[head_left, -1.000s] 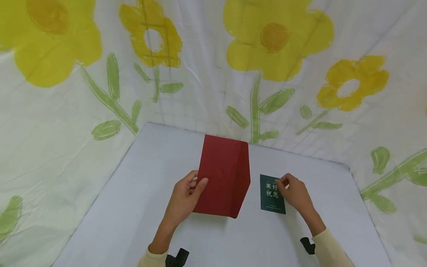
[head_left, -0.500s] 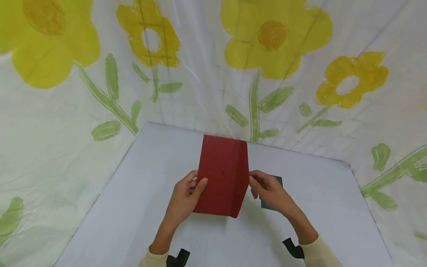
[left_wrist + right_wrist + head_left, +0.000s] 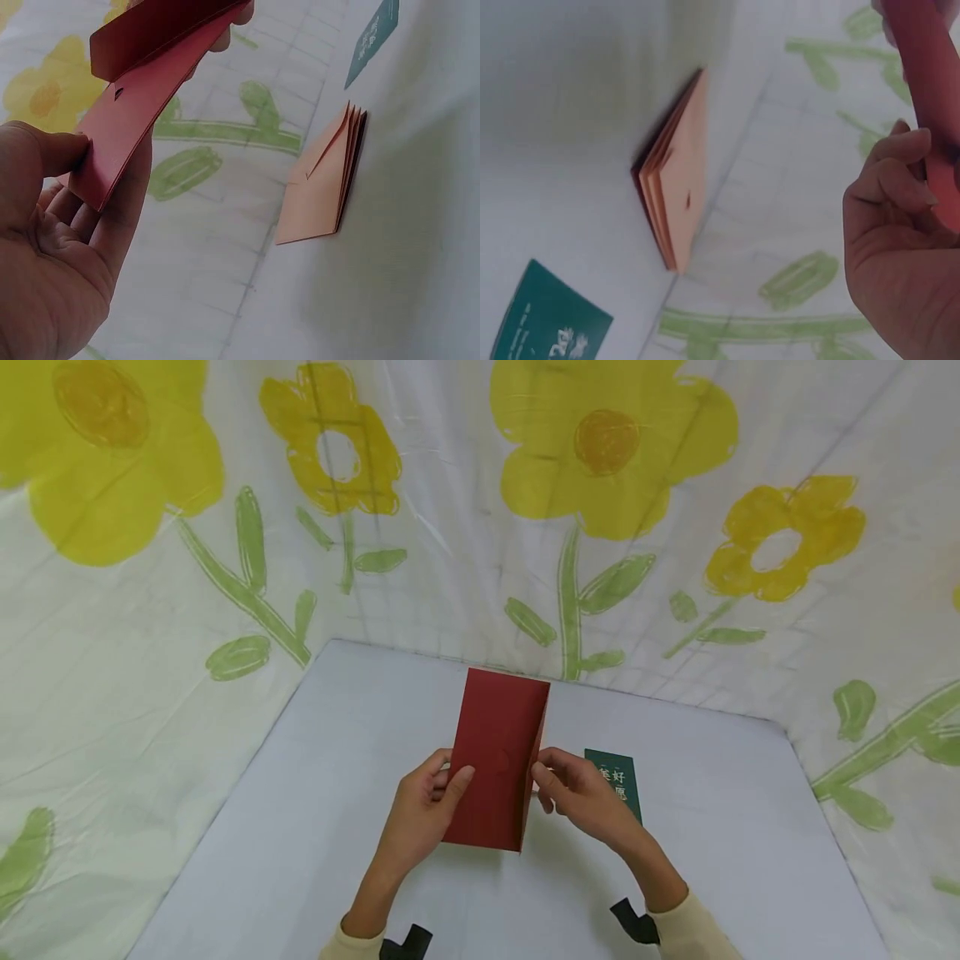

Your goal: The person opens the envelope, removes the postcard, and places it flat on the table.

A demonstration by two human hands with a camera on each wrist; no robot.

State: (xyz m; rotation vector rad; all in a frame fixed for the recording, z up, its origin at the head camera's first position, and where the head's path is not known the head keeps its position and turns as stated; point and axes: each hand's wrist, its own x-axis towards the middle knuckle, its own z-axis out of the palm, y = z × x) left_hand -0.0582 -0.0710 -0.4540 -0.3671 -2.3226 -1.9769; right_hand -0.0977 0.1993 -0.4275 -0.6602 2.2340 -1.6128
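A red paper envelope [image 3: 491, 760] is held up over the table by both hands. My left hand [image 3: 420, 814] grips its left edge, thumb on the front face and the other fingers behind. My right hand [image 3: 585, 793] pinches the flap on the right side, its fingertips at the flap's edge. In the left wrist view the flap [image 3: 146, 34] stands angled away from the envelope body, and a small slit shows near the fold. Partly behind my right hand, a dark green card [image 3: 624, 774] with white characters lies flat.
Past the held envelope, a stack of peach-coloured folded paper pieces [image 3: 319, 187] lies on the white table [image 3: 360, 718]; the envelope hides most of it in the head view. A white cloth with yellow flowers [image 3: 607, 443] hangs at the table's back and sides.
My right hand has moved left from the green card to the envelope's flap. The flap has swung back, so the envelope looks narrower. My left hand keeps its hold.
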